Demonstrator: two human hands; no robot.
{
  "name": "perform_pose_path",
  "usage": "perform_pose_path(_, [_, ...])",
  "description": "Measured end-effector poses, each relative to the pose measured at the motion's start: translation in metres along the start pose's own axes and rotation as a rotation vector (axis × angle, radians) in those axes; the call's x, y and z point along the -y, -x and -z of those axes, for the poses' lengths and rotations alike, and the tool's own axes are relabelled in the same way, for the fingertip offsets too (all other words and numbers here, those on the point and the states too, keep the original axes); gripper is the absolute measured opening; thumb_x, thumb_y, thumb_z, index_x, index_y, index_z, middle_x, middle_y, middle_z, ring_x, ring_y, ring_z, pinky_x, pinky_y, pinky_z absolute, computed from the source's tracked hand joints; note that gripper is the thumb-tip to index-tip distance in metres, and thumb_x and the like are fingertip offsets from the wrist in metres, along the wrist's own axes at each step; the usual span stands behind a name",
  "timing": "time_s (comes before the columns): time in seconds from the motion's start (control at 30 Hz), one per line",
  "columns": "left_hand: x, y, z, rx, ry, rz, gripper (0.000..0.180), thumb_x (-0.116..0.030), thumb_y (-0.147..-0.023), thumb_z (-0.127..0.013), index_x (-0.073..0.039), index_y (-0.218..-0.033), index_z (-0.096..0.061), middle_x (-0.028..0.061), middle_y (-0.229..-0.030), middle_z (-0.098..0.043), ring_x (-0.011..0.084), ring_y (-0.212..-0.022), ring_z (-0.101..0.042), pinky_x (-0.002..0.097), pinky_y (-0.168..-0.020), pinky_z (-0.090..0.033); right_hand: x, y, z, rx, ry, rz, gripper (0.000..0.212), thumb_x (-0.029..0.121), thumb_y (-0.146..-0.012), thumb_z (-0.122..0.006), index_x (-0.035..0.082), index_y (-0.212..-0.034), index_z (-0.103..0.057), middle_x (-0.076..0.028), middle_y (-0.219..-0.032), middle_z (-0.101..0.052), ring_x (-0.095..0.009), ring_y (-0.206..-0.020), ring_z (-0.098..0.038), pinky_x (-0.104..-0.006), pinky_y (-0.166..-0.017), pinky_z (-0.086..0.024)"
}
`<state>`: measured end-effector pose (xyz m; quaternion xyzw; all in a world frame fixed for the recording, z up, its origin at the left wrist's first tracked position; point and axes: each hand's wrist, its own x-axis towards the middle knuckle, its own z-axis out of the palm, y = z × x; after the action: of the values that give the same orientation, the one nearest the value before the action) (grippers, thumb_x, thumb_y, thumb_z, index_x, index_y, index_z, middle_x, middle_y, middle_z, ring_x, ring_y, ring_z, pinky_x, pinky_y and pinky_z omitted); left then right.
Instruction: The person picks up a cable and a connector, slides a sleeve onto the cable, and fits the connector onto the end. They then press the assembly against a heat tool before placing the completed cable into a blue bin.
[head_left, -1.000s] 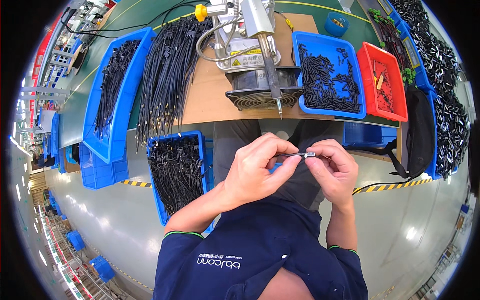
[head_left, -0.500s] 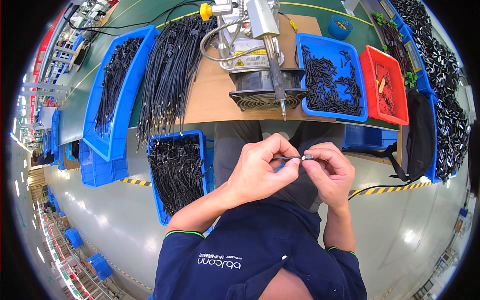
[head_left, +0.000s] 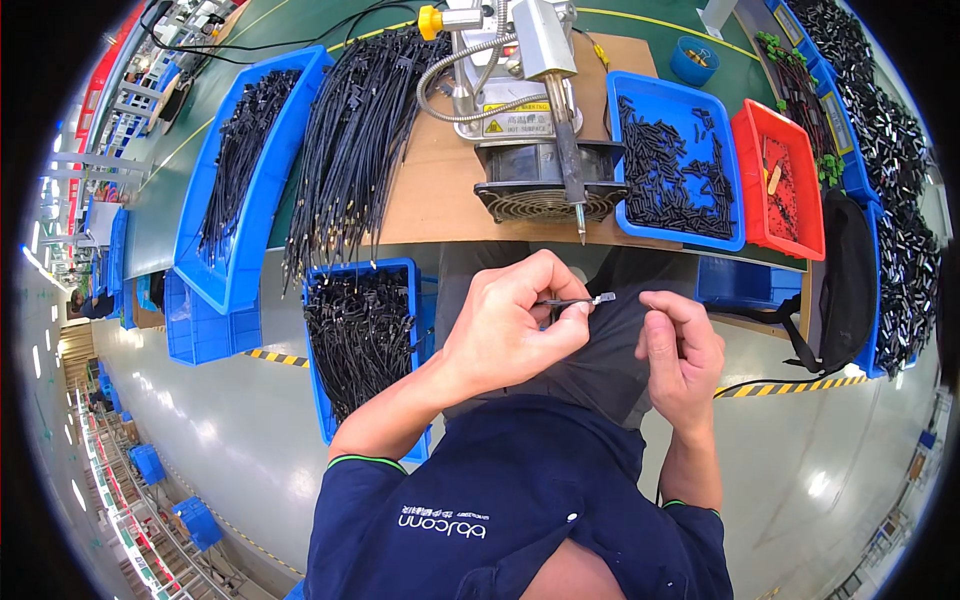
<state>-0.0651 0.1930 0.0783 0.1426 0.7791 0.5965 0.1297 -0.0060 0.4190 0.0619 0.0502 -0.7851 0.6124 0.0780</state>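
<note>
Over my lap, my left hand (head_left: pixel 523 322) pinches a black cable (head_left: pixel 560 301) between thumb and fingers. The cable's bare end carries a small silvery metal connector (head_left: pixel 604 298) that points right. A short way to the right, my right hand (head_left: pixel 684 352) is apart from the connector, its thumb and fingers loosely bent with a gap between them. Nothing shows in it. Above both hands, at the bench edge, a slim metal rod with a pointed tip (head_left: pixel 579 205) slants down from a bench machine (head_left: pixel 505 115), past a black fan (head_left: pixel 540 200).
Many black cables (head_left: pixel 350 130) overhang the bench edge. Blue trays of cables stand left (head_left: pixel 232 270) and below the bench (head_left: pixel 318 380). On the right are a blue tray of black sleeves (head_left: pixel 690 238), a red tray (head_left: pixel 812 215) and a black bag (head_left: pixel 848 290).
My right hand has let go of the connector and drawn away to the right. My left hand keeps the cable, moved slightly left. The whole view has shifted a little.
</note>
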Motion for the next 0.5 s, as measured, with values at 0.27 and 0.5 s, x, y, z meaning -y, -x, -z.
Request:
perform_pose_path(0.27, [-0.01, -0.005, 0.004, -0.047, -0.097, -0.036, 0.009, -0.001, -0.09, -0.074, 0.002, -0.097, -0.07, 0.0009, -0.086, -0.074, -0.0018, -0.065, -0.052, 0.0194, -0.054, -0.041, 0.0, -0.022, -0.02, -0.114, 0.122, 0.367, 0.011, -0.005, -0.091, -0.075, -0.001, -0.099, -0.068, -0.015, -0.104, -0.074, -0.02, -0.083, -0.07, -0.0284, -0.07, -0.055])
perform_pose_path(0.5, [-0.01, -0.009, 0.006, -0.089, -0.133, -0.057, 0.017, -0.01, -0.085, -0.079, 0.0, -0.094, -0.07, 0.0091, -0.077, -0.071, 0.012, -0.057, -0.059, 0.0302, -0.054, -0.049, -0.002, -0.031, -0.032, -0.125, 0.162, 0.44, 0.019, -0.011, -0.081, -0.08, -0.002, -0.096, -0.071, -0.017, -0.112, -0.074, -0.028, -0.095, -0.072, -0.0362, -0.079, -0.06])
